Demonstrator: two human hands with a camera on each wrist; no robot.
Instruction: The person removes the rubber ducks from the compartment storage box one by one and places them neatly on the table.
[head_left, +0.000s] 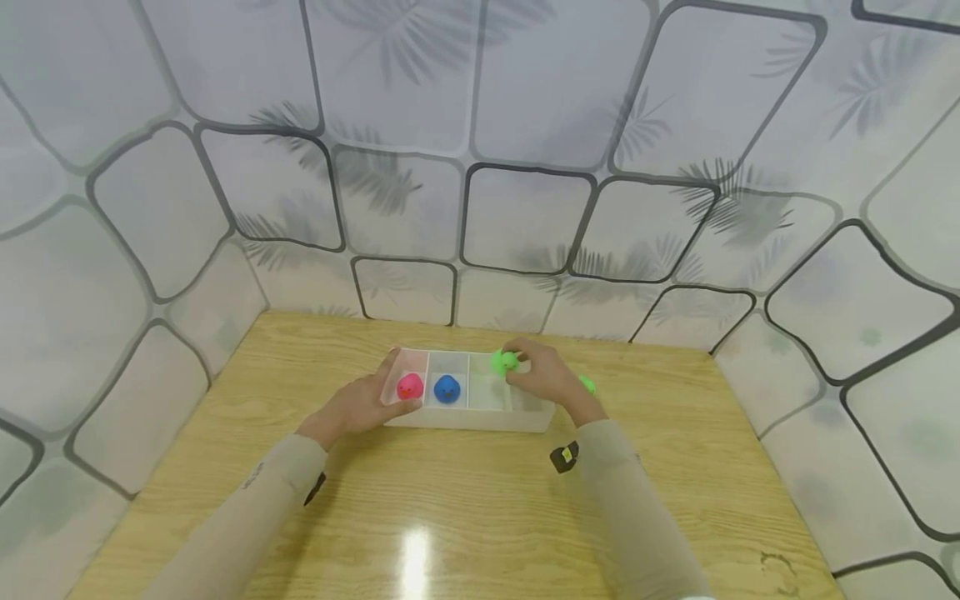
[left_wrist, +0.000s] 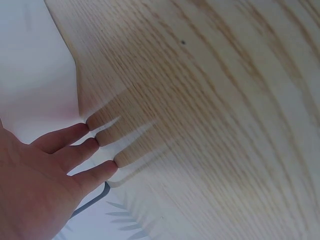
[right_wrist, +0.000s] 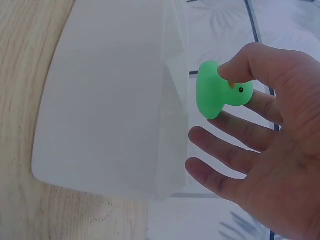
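A white divided box (head_left: 468,419) lies lengthwise before me, with a pink rubber duck (head_left: 409,387) in its leftmost compartment and a blue rubber duck (head_left: 447,389) in the one beside it. My left hand (head_left: 365,402) grips the box's left end, thumb along the front and fingers round the far side. In the left wrist view three of its fingertips (left_wrist: 111,165) reach to the tabletop. My right hand (head_left: 547,372) pinches a green rubber duck (right_wrist: 212,92) between thumb and fingers, above the third compartment. The right wrist view shows the duck just off the box's rim.
Another green object (head_left: 587,384), partly hidden by my right wrist, lies on the table to the right of the box. The wooden tabletop (head_left: 465,508) meets patterned walls (head_left: 517,221) at the back and on both sides.
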